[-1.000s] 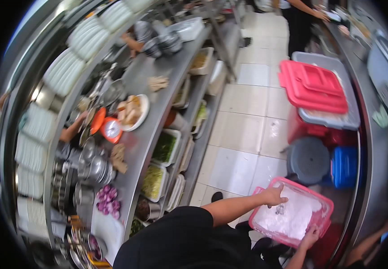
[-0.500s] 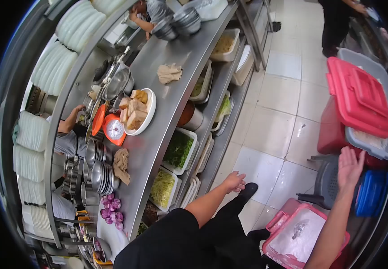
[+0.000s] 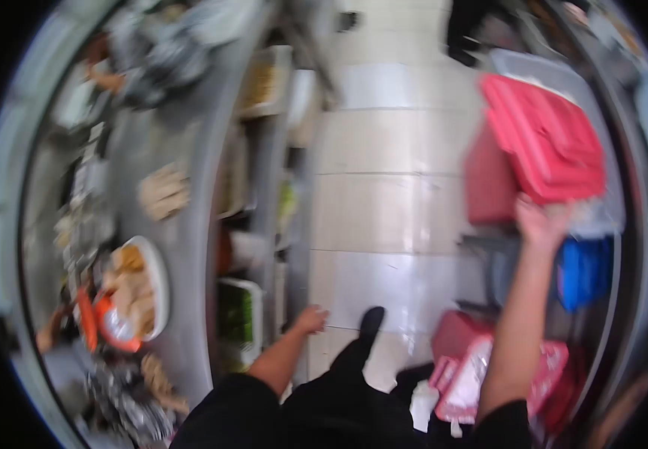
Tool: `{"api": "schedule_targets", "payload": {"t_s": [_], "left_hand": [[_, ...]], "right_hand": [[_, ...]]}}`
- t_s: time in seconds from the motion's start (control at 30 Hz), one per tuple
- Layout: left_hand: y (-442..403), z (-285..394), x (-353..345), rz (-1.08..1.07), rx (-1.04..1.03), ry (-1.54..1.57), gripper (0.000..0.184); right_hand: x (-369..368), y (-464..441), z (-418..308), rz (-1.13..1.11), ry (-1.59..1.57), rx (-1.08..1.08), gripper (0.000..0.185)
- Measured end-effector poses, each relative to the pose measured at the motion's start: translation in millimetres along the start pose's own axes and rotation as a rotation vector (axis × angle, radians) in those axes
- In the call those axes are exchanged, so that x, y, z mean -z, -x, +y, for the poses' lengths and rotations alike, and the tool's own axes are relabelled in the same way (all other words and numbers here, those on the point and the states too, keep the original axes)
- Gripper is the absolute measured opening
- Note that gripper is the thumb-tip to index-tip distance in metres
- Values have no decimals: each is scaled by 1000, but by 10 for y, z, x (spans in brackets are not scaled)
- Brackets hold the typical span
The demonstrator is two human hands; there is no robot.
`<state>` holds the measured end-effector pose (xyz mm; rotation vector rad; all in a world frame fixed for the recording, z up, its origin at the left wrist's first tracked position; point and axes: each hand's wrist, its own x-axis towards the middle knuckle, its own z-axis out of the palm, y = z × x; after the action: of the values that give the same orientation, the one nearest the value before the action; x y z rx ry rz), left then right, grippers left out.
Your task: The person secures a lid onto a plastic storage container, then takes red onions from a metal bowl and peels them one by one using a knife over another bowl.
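Observation:
My right hand (image 3: 545,221) reaches to the near edge of a red plastic lid (image 3: 556,142), with its fingers spread. Motion blur hides whether the fingertips touch or grip the lid. The lid lies tilted over a red bin (image 3: 488,183) and a grey translucent tub (image 3: 604,213). My left hand (image 3: 311,319) hangs low over the floor beside the steel shelves, loosely curled with the fingers a little apart, holding nothing. Below my right forearm stands a pink tub (image 3: 455,396) with white contents.
A steel counter (image 3: 189,247) runs along the left, bearing a white dish (image 3: 161,284) of blocky pieces and an orange scale (image 3: 118,323). Food containers sit on shelves beneath. A blue container (image 3: 586,273) stands at right. Another person's dark-clad legs (image 3: 462,34) are farther along the tiled aisle.
The view has swung right and blurred, shifting the counter leftward. My right hand has moved forward to the red lid's edge. My left hand still hangs by the shelves.

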<state>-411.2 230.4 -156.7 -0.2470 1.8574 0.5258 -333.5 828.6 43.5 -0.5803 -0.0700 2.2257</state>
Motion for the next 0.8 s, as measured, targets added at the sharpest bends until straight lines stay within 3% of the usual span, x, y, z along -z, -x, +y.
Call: {"api": "schedule_targets", "payload": {"t_s": [0.03, 0.07, 0.1, 0.2, 0.27, 0.43, 0.57, 0.67, 0.8], "left_hand": [[-91, -112, 18, -26, -46, 85, 67], [3, 8, 24, -8, -37, 86, 68], [-42, 51, 33, -46, 0, 78, 70], [97, 422, -72, -71, 24, 66, 68], [149, 657, -188, -62, -17, 18, 51], [453, 1762, -500, -199, -257, 146, 54], [853, 2708, -670, -310, -456, 300, 68], [1317, 3365, -837, -499, -448, 516, 70], [1772, 3523, -1135, -554, -442, 413, 81]], "right_hand": [[-80, 20, -40, 116, 91, 25, 60], [-213, 83, -49, -81, 91, 115, 62], [-377, 237, -3, 78, 204, 180, 64], [-116, 53, -176, 129, 336, 184, 63], [-184, 139, -219, 4, 272, 198, 56], [-255, 471, -492, -150, 308, 301, 57], [93, 1319, -681, -112, 457, 307, 54], [359, 2080, -770, -30, 653, 330, 48], [900, 3094, -926, -19, 874, 216, 43]]}}
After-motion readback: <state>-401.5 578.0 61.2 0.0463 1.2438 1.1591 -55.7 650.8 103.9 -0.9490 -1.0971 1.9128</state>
